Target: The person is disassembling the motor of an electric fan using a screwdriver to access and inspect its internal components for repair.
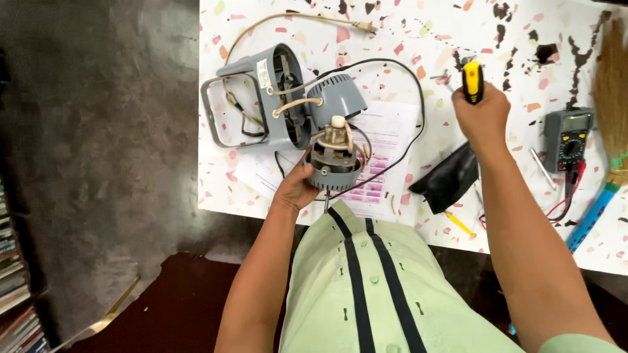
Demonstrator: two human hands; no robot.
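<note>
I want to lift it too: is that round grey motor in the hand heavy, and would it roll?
The motor is probably heavy for its size: it looks like metal. Set on its side, its round body might roll. The black cord trailing from it is floppy and could snag.

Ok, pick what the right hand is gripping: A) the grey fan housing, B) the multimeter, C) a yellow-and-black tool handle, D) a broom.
C: the right hand is closed around a yellow-and-black tool handle above the table, while the multimeter and broom lie untouched to its right.
</note>
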